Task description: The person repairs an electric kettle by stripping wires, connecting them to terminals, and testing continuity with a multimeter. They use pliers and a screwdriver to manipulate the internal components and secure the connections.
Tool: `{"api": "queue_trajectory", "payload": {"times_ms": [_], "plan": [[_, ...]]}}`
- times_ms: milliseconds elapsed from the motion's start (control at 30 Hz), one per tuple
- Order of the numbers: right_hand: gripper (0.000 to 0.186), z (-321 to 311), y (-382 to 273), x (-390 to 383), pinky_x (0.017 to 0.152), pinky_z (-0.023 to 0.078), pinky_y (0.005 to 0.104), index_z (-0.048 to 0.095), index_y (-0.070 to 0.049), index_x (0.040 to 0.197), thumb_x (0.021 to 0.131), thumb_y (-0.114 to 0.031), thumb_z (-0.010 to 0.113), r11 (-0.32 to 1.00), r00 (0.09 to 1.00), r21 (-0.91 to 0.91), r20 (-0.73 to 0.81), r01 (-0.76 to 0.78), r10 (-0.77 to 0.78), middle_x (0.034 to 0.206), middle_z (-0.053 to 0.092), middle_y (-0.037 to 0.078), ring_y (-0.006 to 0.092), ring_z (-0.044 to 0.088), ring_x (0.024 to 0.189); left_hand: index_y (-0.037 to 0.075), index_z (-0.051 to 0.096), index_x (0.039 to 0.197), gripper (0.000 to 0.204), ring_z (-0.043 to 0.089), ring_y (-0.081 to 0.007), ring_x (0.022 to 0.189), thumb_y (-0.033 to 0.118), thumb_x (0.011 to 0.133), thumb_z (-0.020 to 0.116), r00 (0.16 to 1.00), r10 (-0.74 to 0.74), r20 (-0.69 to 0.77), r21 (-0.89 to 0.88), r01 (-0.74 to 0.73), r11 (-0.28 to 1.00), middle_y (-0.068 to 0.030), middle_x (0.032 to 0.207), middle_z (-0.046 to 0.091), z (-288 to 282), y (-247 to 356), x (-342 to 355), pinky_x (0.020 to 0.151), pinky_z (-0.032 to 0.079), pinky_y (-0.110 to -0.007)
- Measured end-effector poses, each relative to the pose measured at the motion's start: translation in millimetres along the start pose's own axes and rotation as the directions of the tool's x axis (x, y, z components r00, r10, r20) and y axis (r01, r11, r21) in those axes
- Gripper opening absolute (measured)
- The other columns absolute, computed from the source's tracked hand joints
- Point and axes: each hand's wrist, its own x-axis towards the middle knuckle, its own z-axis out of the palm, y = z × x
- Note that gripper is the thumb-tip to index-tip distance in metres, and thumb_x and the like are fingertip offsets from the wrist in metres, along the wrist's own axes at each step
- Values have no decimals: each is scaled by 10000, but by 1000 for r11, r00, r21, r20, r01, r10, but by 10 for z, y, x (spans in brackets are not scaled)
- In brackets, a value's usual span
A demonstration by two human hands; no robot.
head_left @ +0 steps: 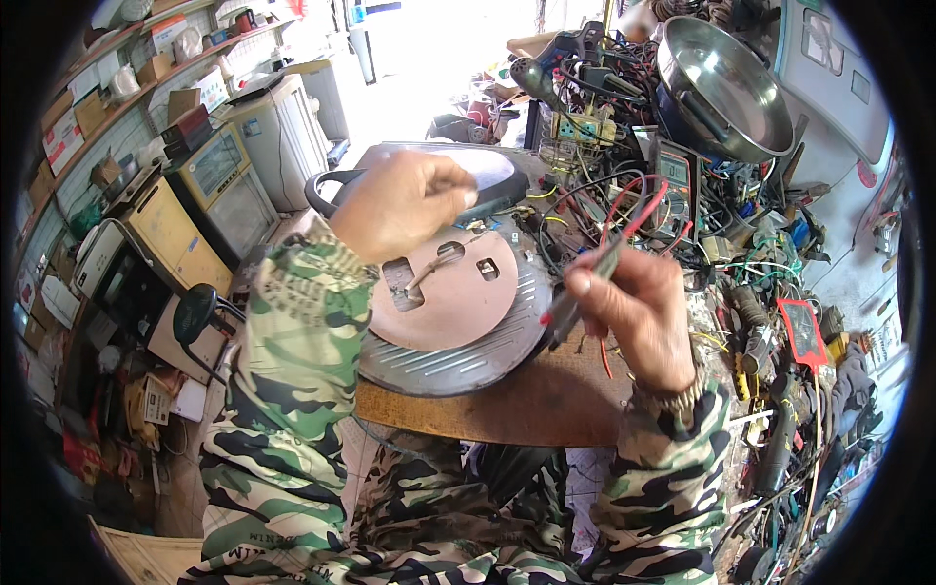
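My right hand (639,307) is closed round a pair of multimeter probes (588,286), dark with a red end, pointing down and left; red and black test leads (639,210) rise from it. My left hand (405,203), slightly blurred, hovers with curled fingers above the far left of a round appliance base; anything in them is hidden. That grey base (439,372) lies on the table with slots along its near edge. On it rests a pinkish-beige disc (453,317) with several cut-outs. Behind the left hand is a dark-rimmed round part (502,190).
A multimeter (675,175) stands at the right among tangled wires. A steel pan (726,88) and a power drill (561,58) lie farther back. Tools and parts crowd the right side. The brown table edge (487,414) is near my lap; old appliances (219,175) line the left.
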Motion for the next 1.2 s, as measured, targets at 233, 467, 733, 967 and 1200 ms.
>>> {"api": "queue_trajectory", "payload": {"times_ms": [233,467,733,967,1200], "plan": [[189,-54,563,-520,673,557,390,743,-25,975,805,-60,819,853,979,-485,154,193,-134,908,712,156,310,719,801,-87,705,1108,272,704,-148,829,95,907,727,994,-101,51,106,95,990,-146,923,754,361,-394,63,793,571,-300],[153,-221,702,-477,672,534,402,693,-14,904,788,-80,767,845,959,-534,253,26,130,825,677,162,355,681,759,-59,713,1102,243,717,-159,816,80,903,698,988,-135,75,128,125,984,-147,925,765,468,-506,53,796,570,-309],[179,44,258,26,600,526,294,716,49,1061,934,-77,727,925,997,372,50,-78,64,830,708,94,159,656,675,-54,657,1118,214,537,-65,585,50,932,664,913,-253,322,-486,388,783,-21,761,627,266,-622,-44,528,422,-210],[236,401,925,660,623,575,293,689,74,1137,947,-66,707,823,968,567,-211,7,136,887,725,118,164,692,693,-73,594,1182,245,575,-72,650,14,953,612,854,-176,490,-597,476,646,-42,899,634,489,-665,185,590,502,-205],[218,632,917,654,646,578,264,691,69,1122,965,-82,697,927,973,375,-224,31,58,905,740,92,135,705,709,-69,597,1193,269,615,-77,740,27,942,611,855,-206,475,-563,476,675,-42,942,647,363,-603,94,628,512,-213]]}}
